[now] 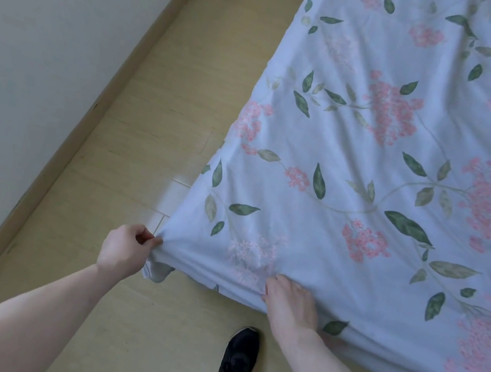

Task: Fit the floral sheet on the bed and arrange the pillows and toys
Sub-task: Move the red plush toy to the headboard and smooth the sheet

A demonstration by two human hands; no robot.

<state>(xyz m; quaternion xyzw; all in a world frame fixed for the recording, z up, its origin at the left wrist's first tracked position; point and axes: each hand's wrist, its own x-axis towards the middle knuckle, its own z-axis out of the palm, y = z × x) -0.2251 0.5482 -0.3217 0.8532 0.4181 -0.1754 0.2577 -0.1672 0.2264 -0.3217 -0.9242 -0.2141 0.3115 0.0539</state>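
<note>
The floral sheet (381, 173), pale blue with pink blossoms and green leaves, covers the bed and fills the right of the head view. Its near corner hangs over the bed's corner at lower centre. My left hand (125, 249) pinches the tip of that corner between thumb and fingers and stretches it to the left. My right hand (290, 305) grips the sheet's lower edge just to the right of the corner, fingers curled into the cloth. No pillows or toys show.
A beige wooden floor (155, 141) runs beside the bed, bounded on the left by a pale wall (36, 46) with a wooden skirting board. My foot in a black shoe (233, 367) stands on the floor near the bed's edge.
</note>
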